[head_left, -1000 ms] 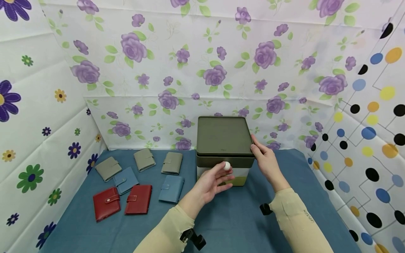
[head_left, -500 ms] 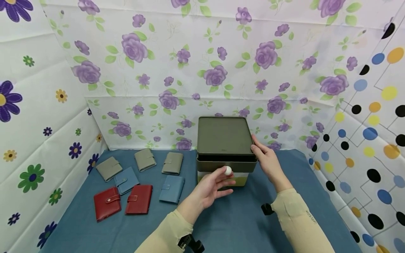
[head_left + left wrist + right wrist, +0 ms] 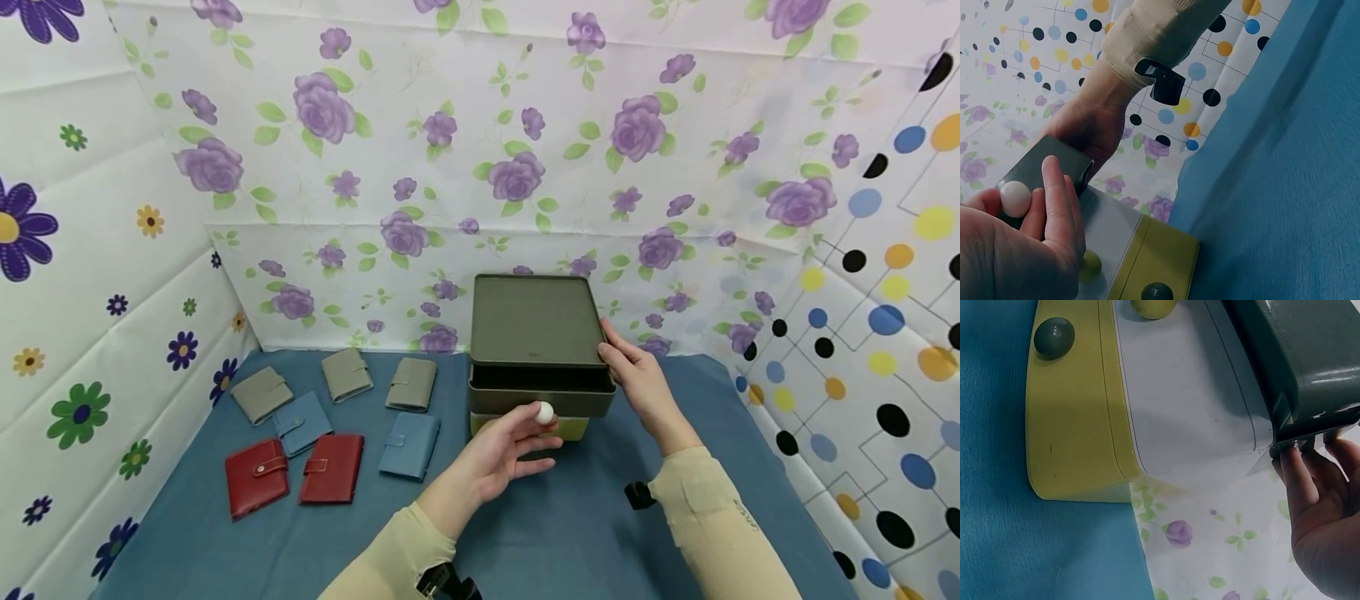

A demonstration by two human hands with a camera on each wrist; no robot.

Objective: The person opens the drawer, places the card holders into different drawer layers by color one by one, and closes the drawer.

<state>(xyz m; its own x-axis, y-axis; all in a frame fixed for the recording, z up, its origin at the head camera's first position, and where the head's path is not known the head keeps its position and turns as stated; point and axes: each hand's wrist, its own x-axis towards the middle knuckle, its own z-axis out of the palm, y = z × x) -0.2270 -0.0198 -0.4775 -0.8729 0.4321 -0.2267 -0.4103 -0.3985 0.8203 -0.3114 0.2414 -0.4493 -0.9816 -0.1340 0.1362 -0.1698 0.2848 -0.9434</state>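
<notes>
A small drawer cabinet (image 3: 532,321) stands toward the back of the table, with a dark olive top, a white middle drawer (image 3: 1179,381) and a yellow bottom drawer (image 3: 1075,419). Its olive top drawer (image 3: 542,402) sticks out at the front. My left hand (image 3: 491,454) pinches that drawer's round white knob (image 3: 1015,199) between thumb and fingers, the other fingers spread. At the cabinet's right side, my right hand (image 3: 637,379) grips the upper edge; fingertips (image 3: 1300,465) touch the side in the right wrist view. What the drawer holds is hidden.
Left of the cabinet lie several small snap-closed wallets: grey (image 3: 262,395), blue (image 3: 408,446) and red (image 3: 332,469). The lower drawers carry a yellow-green knob (image 3: 1154,306) and a dark knob (image 3: 1054,337). Patterned cloth walls (image 3: 375,167) surround the blue tabletop (image 3: 570,525).
The top drawer has slid out toward me, from shut to partly open, with my left hand on its knob. My right hand stays on the cabinet's side.
</notes>
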